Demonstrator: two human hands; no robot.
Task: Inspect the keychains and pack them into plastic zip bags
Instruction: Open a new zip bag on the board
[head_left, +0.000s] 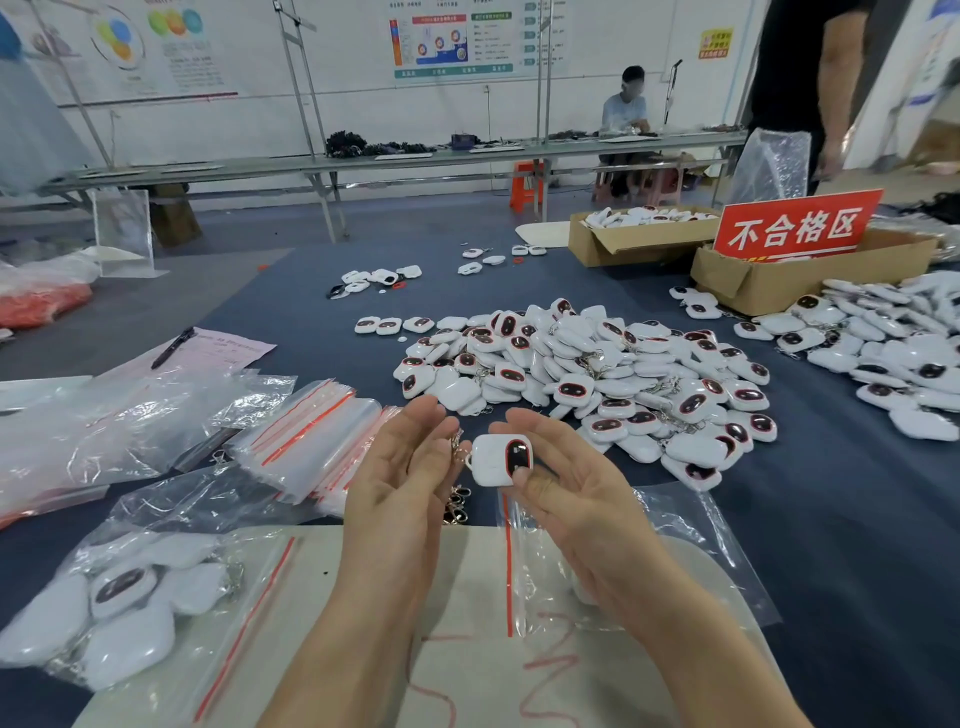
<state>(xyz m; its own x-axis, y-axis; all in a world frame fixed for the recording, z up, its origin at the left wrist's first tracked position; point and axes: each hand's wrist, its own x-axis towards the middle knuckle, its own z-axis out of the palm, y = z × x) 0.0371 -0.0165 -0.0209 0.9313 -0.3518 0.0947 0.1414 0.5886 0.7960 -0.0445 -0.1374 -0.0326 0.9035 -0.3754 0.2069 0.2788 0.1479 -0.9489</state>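
Far left on the table (831, 519) there's a clear bag of orange stuff (41, 306). Near the front edge lies a zip bag already filled (130, 608) with white keychains, red seal strip toward the middle. Behind it is a pink sheet (223, 353) with a black pen (174, 347) lying across it, then a slumped stack of empty zip bags (317, 436).

The left hand (405, 467) is up with its palm turned inward and its fingers straight and relaxed, not wrapped round anything. The metal chain (457, 444) hangs right at its fingertips, and honestly I can't tell whether it's touching them.

The keychain being checked (501, 460) is held up between the two hands, over the near edge of the blue cloth, dark red-rimmed face toward the camera. The right hand (576, 493) has it pinched, thumb on the lower front and fingers curled behind. Under that hand lies an open zip bag (675, 545), partly on a pale board (467, 571).

Behind the hands is the big pile of keychains (597, 384). Further back is a cardboard box (623, 244) with more in it. To its right a second box (779, 291) carries a red sign (795, 223), and another heap (893, 353) spreads to the right edge.
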